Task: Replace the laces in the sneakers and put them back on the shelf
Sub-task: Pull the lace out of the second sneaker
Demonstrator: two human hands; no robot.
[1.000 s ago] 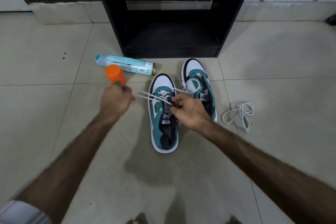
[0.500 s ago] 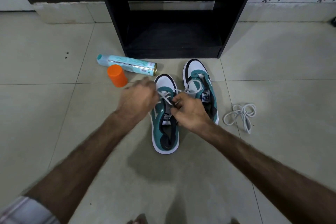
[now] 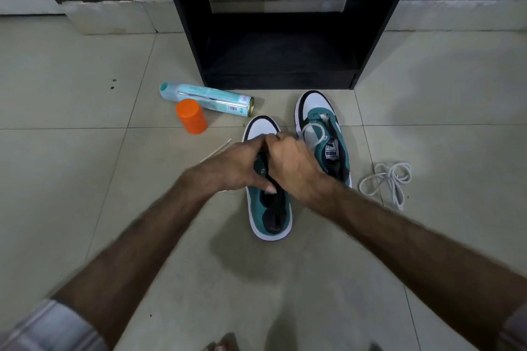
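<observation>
Nearest, the left sneaker (image 3: 269,208) lies flat on the floor (image 3: 85,179), heel at 6 o'clock, toe at 12, its long axis running straight toward the shelf (image 3: 279,77). Both hands meet over its eyelets: the left hand (image 3: 231,164) and right hand (image 3: 293,168) each have a narrow, curled grip, apparently pinching the lace and the shoe's upper, though the lace itself is hidden beneath the fingers.

The sneaker looks light and fairly stiff in the sole with a soft upper, so it is best taken by the heel collar or the sides. A lace is limp and slippery; pinch it near the tip.

At 1 o'clock, just beside it, the right sneaker (image 3: 322,137) points the same way, loosely laced. A spare lace (image 3: 385,179) is bundled at 3 o'clock.
</observation>
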